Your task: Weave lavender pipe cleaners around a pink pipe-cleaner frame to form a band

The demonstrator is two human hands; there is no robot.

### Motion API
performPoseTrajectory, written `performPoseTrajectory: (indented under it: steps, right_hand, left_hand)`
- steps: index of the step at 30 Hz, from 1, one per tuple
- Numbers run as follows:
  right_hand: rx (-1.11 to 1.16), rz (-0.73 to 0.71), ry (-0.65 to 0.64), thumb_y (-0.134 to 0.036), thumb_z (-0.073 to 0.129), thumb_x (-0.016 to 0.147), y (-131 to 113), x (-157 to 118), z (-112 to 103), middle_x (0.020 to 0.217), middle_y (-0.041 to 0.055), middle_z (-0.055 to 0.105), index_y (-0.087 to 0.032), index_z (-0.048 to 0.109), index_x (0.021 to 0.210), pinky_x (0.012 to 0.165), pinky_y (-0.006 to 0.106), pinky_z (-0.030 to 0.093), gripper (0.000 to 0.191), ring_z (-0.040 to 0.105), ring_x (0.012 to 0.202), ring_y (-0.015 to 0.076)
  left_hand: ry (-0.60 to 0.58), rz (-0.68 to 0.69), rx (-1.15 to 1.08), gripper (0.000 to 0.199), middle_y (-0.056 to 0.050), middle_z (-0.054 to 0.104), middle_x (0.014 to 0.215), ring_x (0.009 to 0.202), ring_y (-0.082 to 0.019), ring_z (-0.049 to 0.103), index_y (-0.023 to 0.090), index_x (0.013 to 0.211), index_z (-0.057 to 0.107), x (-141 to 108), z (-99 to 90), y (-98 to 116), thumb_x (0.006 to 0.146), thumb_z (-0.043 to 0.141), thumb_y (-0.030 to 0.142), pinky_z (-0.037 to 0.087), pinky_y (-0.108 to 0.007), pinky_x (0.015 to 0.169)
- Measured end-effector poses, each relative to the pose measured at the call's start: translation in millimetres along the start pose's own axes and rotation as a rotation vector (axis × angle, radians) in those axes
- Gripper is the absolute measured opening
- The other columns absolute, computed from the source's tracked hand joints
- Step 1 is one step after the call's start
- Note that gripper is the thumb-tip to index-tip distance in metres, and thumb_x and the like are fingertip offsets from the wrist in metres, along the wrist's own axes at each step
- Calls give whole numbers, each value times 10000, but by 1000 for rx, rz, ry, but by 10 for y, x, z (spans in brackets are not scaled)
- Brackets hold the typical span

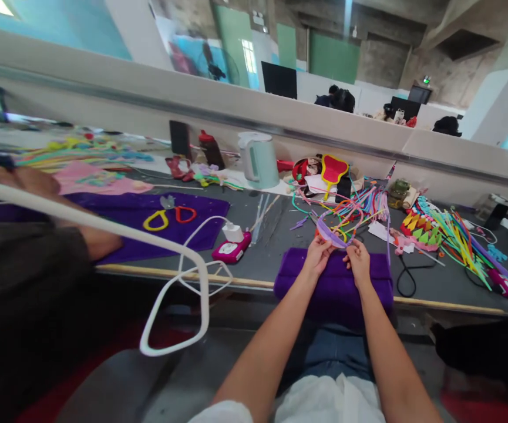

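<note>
Through the head view, I had both hands up at a light purple band, which seemed, as I judged it, to be in the middle of being handled at its two ends. The left hand had its grip pinched on the left end of the purple band. The right hand was at the right end, fingers bent in close; I could not tell whether that grip was pressed together on it. Any adjustment from there called, I judged, for a light, even touch, since so thin a band would likely bend easily.

The band lay just beyond my fingertips, slanting between the two grips, above the far side of a dark purple cloth. That cloth hung over the near edge of the tabletop. Just past the band was a tangle of coloured stems, with a pale kettle farther off to the left.
</note>
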State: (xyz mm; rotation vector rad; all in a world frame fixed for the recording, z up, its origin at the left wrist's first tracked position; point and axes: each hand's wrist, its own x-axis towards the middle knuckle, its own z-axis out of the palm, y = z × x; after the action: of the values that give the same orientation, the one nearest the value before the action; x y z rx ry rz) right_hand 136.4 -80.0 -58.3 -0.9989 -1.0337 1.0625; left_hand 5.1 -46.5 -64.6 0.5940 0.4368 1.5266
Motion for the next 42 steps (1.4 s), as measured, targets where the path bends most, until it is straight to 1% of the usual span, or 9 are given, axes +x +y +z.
performPoseTrajectory:
  steps: [3,6,10,13,17,21,29,39,42]
  right_hand:
    - [12,12,40,-393,672,707,-20,9,-55,576,-78,546,-144,556,1069,341,150,344,454,499,416,65]
    - [35,-11,108,-401,663,710,-32,21,-109,512,-92,509,-129,592,1037,375,161,358,431,450,396,55]
    - [77,-78,228,-445,629,739,-47,12,-141,511,-95,482,-127,598,1091,386,172,356,475,425,398,52]
    - [84,-122,283,-469,590,775,-80,-2,-143,519,-90,483,-126,578,1162,418,185,398,518,436,412,58]
    - [59,-157,242,-467,581,785,-121,-11,-135,593,-59,544,-132,564,1192,467,197,447,527,497,479,72]
    - [-12,-148,182,-421,621,758,-129,-22,-125,623,-55,564,-150,558,1178,446,173,431,504,522,508,74]
    - [47,-141,217,-398,611,759,-128,-10,-148,602,-68,550,-153,567,1098,458,175,449,421,527,500,69]
    - [57,-136,250,-454,602,758,-132,-4,-168,577,-77,540,-182,516,889,437,176,434,314,531,474,74]
    - [49,-147,266,-460,592,766,-122,2,-172,570,-80,535,-185,506,887,438,174,435,312,514,459,68]
  left_hand:
    - [-61,-43,47,456,-91,705,1017,994,-236,657,150,995,594,-45,79,-4,591,796,88,518,-402,882]
    - [-91,-67,128,472,-66,711,911,823,-195,683,133,973,609,-81,154,-9,552,820,95,536,-360,815]
    - [-91,-72,149,455,-42,698,853,767,-179,676,137,946,604,-117,216,-10,553,834,143,545,-376,792]
    - [-75,-57,161,420,-27,691,822,742,-172,672,142,924,601,-130,232,-10,576,833,183,551,-382,770]
    - [-108,-56,222,438,-51,700,856,771,-187,676,126,950,623,-136,237,-21,572,837,184,549,-365,765]
    - [-115,-71,258,406,-71,708,859,776,-201,680,116,904,638,-152,248,-30,561,843,191,544,-365,766]
    - [-124,-70,205,354,-84,716,896,780,-205,690,133,956,656,-123,213,-54,660,790,274,544,-373,786]
    - [-112,-61,226,367,-68,712,871,761,-176,675,123,908,665,-147,265,-50,603,824,252,544,-316,744]
    - [-90,-61,212,351,-59,708,825,728,-168,672,127,891,655,-153,277,-35,625,812,294,542,-302,723]
